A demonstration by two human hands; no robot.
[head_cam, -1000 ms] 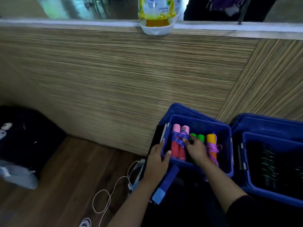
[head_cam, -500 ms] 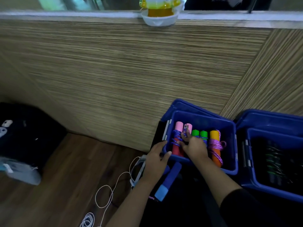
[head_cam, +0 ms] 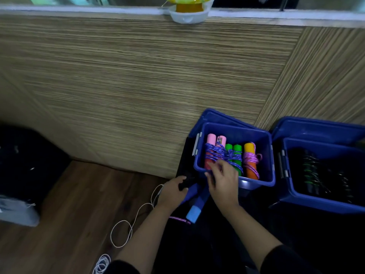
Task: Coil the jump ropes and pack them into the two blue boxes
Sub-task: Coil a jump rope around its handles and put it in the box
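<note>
The left blue box (head_cam: 256, 182) holds three coiled jump ropes side by side: pink handles (head_cam: 211, 139), green handles (head_cam: 234, 150) and orange handles (head_cam: 249, 151). The right blue box (head_cam: 320, 202) holds dark ropes (head_cam: 312, 171). My right hand (head_cam: 224, 179) hovers over the left box's near rim, fingers apart, blurred, holding nothing. My left hand (head_cam: 172, 192) is below and left of that box, curled around a blue jump rope handle (head_cam: 197, 206) with a light blue end. A bit of pink rope (head_cam: 177, 219) shows under my left forearm.
Both boxes stand with lids open against a striped wooden wall (head_cam: 138, 86). A loose white cord (head_cam: 122, 234) loops over the wooden floor. A dark bag (head_cam: 25, 159) sits at the left. A white bowl with a yellow bottle (head_cam: 188, 13) stands on the ledge above.
My left hand let go of the box's left rim and dropped onto the blue handle. My right hand pulled back from the pink-handled rope to the near rim.
</note>
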